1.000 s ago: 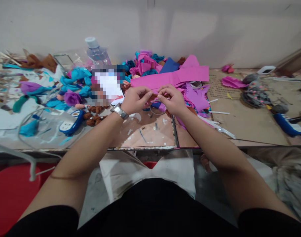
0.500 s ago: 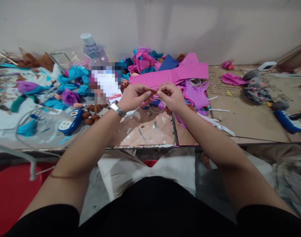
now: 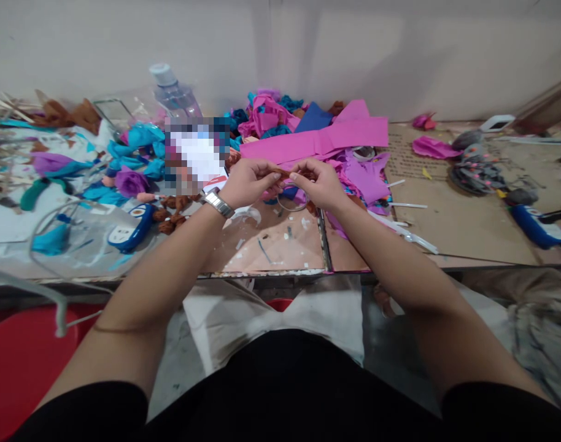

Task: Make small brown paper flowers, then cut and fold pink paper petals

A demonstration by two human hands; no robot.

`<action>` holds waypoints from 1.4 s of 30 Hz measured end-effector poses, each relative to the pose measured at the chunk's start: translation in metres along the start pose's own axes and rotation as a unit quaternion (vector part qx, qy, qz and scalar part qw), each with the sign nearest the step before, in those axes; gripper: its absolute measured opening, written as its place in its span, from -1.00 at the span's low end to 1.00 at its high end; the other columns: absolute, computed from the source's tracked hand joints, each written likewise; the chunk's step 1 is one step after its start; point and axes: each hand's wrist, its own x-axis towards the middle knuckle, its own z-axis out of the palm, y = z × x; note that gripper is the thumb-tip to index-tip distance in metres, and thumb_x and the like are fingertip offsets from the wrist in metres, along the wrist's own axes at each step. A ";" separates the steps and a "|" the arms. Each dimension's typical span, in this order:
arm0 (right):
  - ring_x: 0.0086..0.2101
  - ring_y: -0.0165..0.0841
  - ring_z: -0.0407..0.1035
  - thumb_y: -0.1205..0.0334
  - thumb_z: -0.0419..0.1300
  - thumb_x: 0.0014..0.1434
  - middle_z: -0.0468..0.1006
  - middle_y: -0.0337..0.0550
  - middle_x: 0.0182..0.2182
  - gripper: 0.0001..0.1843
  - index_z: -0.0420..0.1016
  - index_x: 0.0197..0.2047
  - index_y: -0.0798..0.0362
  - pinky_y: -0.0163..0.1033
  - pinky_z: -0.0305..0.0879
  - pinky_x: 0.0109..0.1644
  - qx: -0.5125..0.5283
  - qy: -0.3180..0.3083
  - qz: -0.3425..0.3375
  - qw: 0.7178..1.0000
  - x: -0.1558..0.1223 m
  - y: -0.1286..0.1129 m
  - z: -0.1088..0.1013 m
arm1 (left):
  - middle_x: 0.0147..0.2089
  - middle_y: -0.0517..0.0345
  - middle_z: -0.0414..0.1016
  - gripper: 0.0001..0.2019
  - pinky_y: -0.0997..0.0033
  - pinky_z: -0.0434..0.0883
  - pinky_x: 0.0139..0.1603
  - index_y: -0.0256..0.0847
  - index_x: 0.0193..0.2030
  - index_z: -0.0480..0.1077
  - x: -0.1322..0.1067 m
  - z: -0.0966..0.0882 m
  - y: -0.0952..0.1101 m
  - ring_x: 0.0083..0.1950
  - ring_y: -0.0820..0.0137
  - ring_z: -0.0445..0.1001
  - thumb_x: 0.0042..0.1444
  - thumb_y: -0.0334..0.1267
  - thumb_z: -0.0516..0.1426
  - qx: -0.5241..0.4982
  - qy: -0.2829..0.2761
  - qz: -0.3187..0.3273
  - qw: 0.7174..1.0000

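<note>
My left hand and my right hand meet over the middle of the table, thumbs and fingers pinched together. Between them is a small piece of brown crepe paper, mostly covered by my fingers. Just below the fingertips a thin ring lies over purple and blue scraps. Behind my hands stretches a long strip of pink paper. A pile of brown crumpled balls sits left of my left wrist, close to a lit phone.
Left of me are a blue and white device, a purple paper rose and a clear bottle. White sticks lie to the right. Farther right, cardboard carries a dark pincushion-like bundle and another blue device.
My right hand has shifted slightly left and down, and its fingers have drawn closer to my left fingertips. The brown piece remains between both hands.
</note>
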 end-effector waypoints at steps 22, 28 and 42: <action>-0.03 -0.02 0.60 -0.03 0.27 0.46 0.81 -0.03 -0.10 -0.73 0.74 -0.04 -0.11 0.13 0.41 0.21 -0.212 -0.041 -0.149 0.965 -0.003 -0.006 -0.009 | -0.36 -0.09 0.74 -0.60 0.15 0.79 -0.22 -0.22 -0.26 0.65 -0.002 -0.002 0.006 -0.24 0.09 0.84 0.31 0.12 0.40 -0.119 -0.092 -0.076 0.986; -0.03 -0.01 0.58 -0.06 0.24 0.51 0.81 -0.03 -0.10 -0.70 0.76 -0.01 -0.11 0.15 0.33 0.21 -0.233 -0.067 -0.167 0.956 -0.002 -0.008 -0.012 | -0.27 -0.17 0.77 -0.50 0.12 0.80 -0.18 -0.24 -0.21 0.66 -0.002 -0.001 0.004 -0.17 0.07 0.84 0.26 0.25 0.44 -0.087 -0.081 -0.077 0.990; -0.03 -0.02 0.59 -0.22 0.27 0.51 0.80 -0.02 -0.12 -0.59 0.73 -0.11 -0.09 0.11 0.38 0.19 -0.206 -0.019 -0.141 0.968 -0.003 -0.001 -0.007 | -0.19 -0.07 0.83 -0.50 0.28 0.67 -0.20 -0.18 -0.08 0.78 -0.005 0.006 -0.003 -0.21 0.19 0.78 0.34 0.27 0.32 0.100 0.031 0.082 0.991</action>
